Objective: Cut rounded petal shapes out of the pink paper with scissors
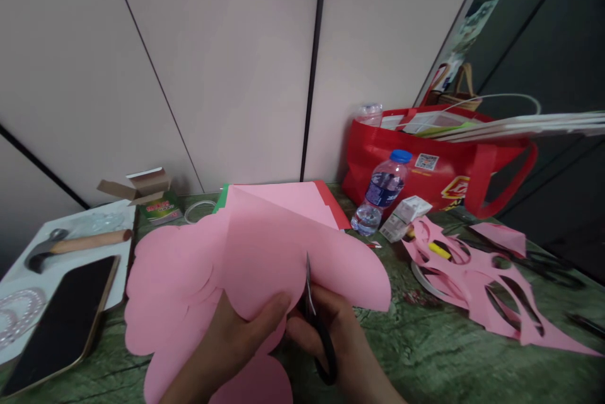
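My left hand (246, 331) pinches the lower edge of a pink paper sheet (269, 240), thumb on top and the other fingers hidden beneath. In my right hand (335, 328) is a pair of scissors (326, 344) with black handles, its blades pointing up and away from me at the paper. A curved cut runs along the sheet near the blades, and a rounded flap of it bends off to the right. Under the sheet and to its left lie several scalloped pink paper shapes (163, 278), partly covered by my left forearm.
At left are a hammer (80, 242), a phone (61, 322), pearl beads (21, 312) and a small open box (161, 205). A water bottle (382, 193), a white carton (404, 216), pink paper scraps (486, 290) and a red bag (378, 145) stand or lie to the right.
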`<state>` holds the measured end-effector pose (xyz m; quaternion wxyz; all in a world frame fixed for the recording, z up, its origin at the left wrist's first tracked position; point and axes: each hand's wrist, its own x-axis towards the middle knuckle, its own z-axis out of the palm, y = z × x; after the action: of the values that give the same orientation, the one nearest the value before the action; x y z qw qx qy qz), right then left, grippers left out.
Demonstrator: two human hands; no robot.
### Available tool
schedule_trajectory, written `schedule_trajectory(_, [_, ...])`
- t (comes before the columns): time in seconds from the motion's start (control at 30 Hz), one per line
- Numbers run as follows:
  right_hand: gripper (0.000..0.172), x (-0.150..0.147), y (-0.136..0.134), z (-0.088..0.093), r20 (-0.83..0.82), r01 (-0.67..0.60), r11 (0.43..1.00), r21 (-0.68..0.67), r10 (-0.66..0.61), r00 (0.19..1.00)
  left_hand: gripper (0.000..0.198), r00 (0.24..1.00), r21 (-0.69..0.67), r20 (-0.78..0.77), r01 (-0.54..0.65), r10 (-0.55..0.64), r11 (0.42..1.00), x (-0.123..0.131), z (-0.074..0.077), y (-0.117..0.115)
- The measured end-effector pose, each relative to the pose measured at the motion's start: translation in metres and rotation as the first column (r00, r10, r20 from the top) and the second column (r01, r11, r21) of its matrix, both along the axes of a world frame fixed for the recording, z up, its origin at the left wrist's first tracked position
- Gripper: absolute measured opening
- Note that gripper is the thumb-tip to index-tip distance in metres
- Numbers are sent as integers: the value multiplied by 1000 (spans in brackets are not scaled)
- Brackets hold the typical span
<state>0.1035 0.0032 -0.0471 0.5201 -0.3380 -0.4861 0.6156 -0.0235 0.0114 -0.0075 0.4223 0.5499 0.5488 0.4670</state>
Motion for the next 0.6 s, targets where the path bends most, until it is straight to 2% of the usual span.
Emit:
schedule_trajectory(0.23, [21,0,1,0,-33,-1,1000,15,1,999,19,999,-17,-37,8,-8,1000,-3,-3,1])
schedule_trajectory(0.47, [17,0,1,3,44,-10,1000,-5,10,999,22,996,-50,-80,-34,30,998,-6,-6,1])
schedule_trajectory(0.6, [18,0,0,-2,86,12,999,-31,-10,996,17,999,-30,-26,-28,27,999,-4,-1,1])
